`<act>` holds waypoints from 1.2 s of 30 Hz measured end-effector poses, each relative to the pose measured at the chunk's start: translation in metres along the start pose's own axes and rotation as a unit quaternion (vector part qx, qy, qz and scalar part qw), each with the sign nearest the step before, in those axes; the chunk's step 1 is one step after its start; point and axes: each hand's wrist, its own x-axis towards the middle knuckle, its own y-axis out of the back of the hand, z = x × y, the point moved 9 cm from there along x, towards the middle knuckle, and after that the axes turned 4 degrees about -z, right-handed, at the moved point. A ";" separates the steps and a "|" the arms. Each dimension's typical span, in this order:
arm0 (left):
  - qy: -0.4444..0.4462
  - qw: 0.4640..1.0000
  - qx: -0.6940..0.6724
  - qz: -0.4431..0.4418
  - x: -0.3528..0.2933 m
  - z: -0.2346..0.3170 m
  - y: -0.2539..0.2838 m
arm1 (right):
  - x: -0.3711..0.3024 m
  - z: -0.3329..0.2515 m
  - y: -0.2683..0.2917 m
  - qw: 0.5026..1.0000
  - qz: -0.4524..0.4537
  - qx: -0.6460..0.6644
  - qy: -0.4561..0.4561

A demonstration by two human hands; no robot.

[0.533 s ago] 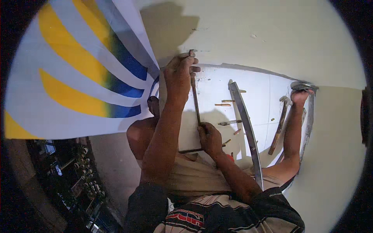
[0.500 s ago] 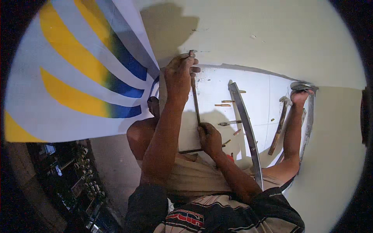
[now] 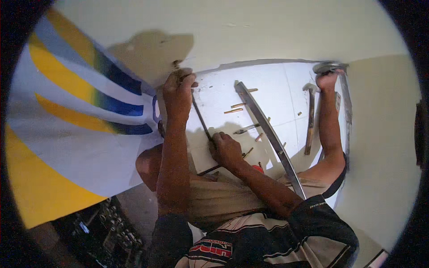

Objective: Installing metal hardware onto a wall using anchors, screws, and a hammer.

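Black and pale cloth of a shirt was seen nearest, and beyond it beige shorts were worn on spread legs. By the near part of the white tiled floor, the right hand was closed around the lower part of a thin dark rod. The rod was held aslant above the left part of the floor, and its upper part was led into the left hand. This hand was half curled around it, close to the floor's far left corner; how firmly it was gripped could not be told.

Beside the right hand, a red object was partly hidden. Across the middle of the floor a long curved metal strip was laid, and to its left copper-coloured sticks were scattered. Toward the right edge a hammer was placed, with its head turned to the far edge. Near the far right corner, a foot was rested.

At the left edge, a white panel was painted with yellow and blue bands. Beyond the far edge, a dark mark was seen on the cream wall.
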 end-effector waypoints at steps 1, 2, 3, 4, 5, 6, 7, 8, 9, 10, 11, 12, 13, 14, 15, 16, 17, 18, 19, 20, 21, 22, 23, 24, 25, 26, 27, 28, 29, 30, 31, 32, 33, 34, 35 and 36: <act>-0.011 0.998 0.054 -0.016 -0.002 0.000 -0.005 | -0.001 0.003 -0.002 0.999 -0.006 0.032 0.006; -0.025 0.994 0.106 -0.034 -0.003 -0.001 -0.013 | -0.001 0.006 0.000 0.998 -0.010 0.062 0.012; -0.052 0.983 0.169 -0.040 -0.009 -0.005 -0.021 | -0.007 0.011 0.009 0.998 -0.003 0.058 0.032; -0.057 0.982 0.173 -0.046 -0.013 -0.019 -0.020 | -0.010 0.010 0.023 0.998 0.005 0.063 0.031; -0.058 0.971 0.224 -0.063 -0.017 -0.036 -0.021 | -0.017 0.005 0.056 0.992 0.067 0.100 0.034; -0.059 0.957 0.271 -0.083 -0.021 -0.045 -0.028 | -0.026 0.009 0.089 0.982 0.130 0.132 0.033; -0.052 0.940 0.315 -0.125 -0.030 -0.036 -0.050 | -0.032 0.023 0.111 0.985 0.145 0.092 0.010; -0.084 0.902 0.397 -0.150 -0.036 -0.040 -0.065 | -0.034 0.038 0.132 0.985 0.162 0.052 -0.010; -0.068 0.883 0.429 -0.180 -0.041 -0.050 -0.078 | -0.038 0.056 0.144 0.984 0.171 0.054 -0.012; -0.054 0.861 0.459 -0.211 -0.046 -0.060 -0.091 | -0.041 0.076 0.148 0.989 0.142 0.043 -0.030; -0.060 0.858 0.461 -0.218 -0.051 -0.060 -0.099 | -0.042 0.083 0.151 0.992 0.111 0.035 -0.047; -0.098 0.826 0.509 -0.223 -0.056 -0.057 -0.109 | -0.047 0.080 0.157 0.991 0.120 0.039 -0.051; -0.136 0.791 0.552 -0.224 -0.062 -0.057 -0.117 | -0.051 0.072 0.159 0.995 0.084 0.024 -0.055; -0.144 0.787 0.555 -0.227 -0.064 -0.060 -0.119 | -0.055 0.066 0.158 0.997 0.049 0.011 -0.056; -0.155 0.795 0.546 -0.213 -0.064 -0.060 -0.116 | -0.057 0.069 0.155 0.997 0.051 0.034 -0.041; -0.166 0.804 0.536 -0.198 -0.065 -0.060 -0.115 | -0.061 0.073 0.156 0.997 0.060 0.039 -0.040; -0.143 0.829 0.506 -0.193 -0.066 -0.062 -0.111 | -0.068 0.080 0.163 0.994 0.098 0.033 -0.047; -0.152 0.823 0.512 -0.193 -0.071 -0.063 -0.113 | -0.077 0.089 0.169 0.989 0.135 0.027 -0.054; -0.144 0.834 0.503 -0.178 -0.076 -0.064 -0.115 | -0.085 0.104 0.168 0.989 0.127 -0.001 -0.081; -0.135 0.843 0.496 -0.160 -0.079 -0.066 -0.112 | -0.094 0.112 0.168 0.988 0.136 0.006 -0.077; -0.122 0.855 0.473 -0.171 -0.080 -0.073 -0.113 | -0.101 0.127 0.159 0.988 0.092 -0.019 -0.121; -0.128 0.851 0.479 -0.172 -0.080 -0.071 -0.123 | -0.107 0.138 0.151 0.984 0.045 -0.044 -0.166; -0.108 0.896 0.400 -0.160 -0.079 -0.070 -0.128 | -0.110 0.141 0.151 0.984 0.051 -0.038 -0.166; -0.086 0.933 0.316 -0.148 -0.076 -0.070 -0.131 | -0.113 0.145 0.148 0.985 0.040 -0.015 -0.169; -0.148 0.911 0.360 -0.135 -0.070 -0.062 -0.135 | -0.115 0.144 0.145 0.986 0.027 0.010 -0.165; -0.151 0.909 0.365 -0.133 -0.065 -0.070 -0.140 | -0.116 0.144 0.145 0.986 0.029 0.014 -0.161; -0.087 0.932 0.337 -0.103 -0.057 -0.088 -0.137 | -0.116 0.144 0.144 0.987 0.034 0.031 -0.153; -0.023 0.949 0.306 -0.075 -0.050 -0.107 -0.134 | -0.115 0.146 0.146 0.987 0.039 0.047 -0.148; -0.014 0.953 0.295 -0.063 -0.046 -0.114 -0.131 | -0.116 0.146 0.147 0.987 0.044 0.051 -0.143; -0.020 0.952 0.300 -0.060 -0.043 -0.119 -0.129 | -0.119 0.145 0.148 0.988 0.064 0.052 -0.134; -0.025 0.951 0.301 -0.059 -0.040 -0.125 -0.126 | -0.122 0.145 0.150 0.987 0.084 0.054 -0.126; -0.026 0.951 0.303 -0.059 -0.043 -0.125 -0.128 | -0.125 0.141 0.157 0.987 0.084 0.059 -0.126; -0.027 0.949 0.309 -0.059 -0.046 -0.124 -0.129 | -0.132 0.143 0.162 0.981 0.070 0.061 -0.171; 0.012 0.941 0.331 -0.069 -0.050 -0.127 -0.135 | -0.138 0.149 0.165 0.972 0.058 0.062 -0.218; 0.051 0.931 0.353 -0.079 -0.055 -0.127 -0.140 | -0.140 0.153 0.163 0.972 0.058 0.067 -0.218; 0.050 0.930 0.357 -0.079 -0.057 -0.130 -0.142 | -0.140 0.158 0.154 0.971 0.019 0.083 -0.224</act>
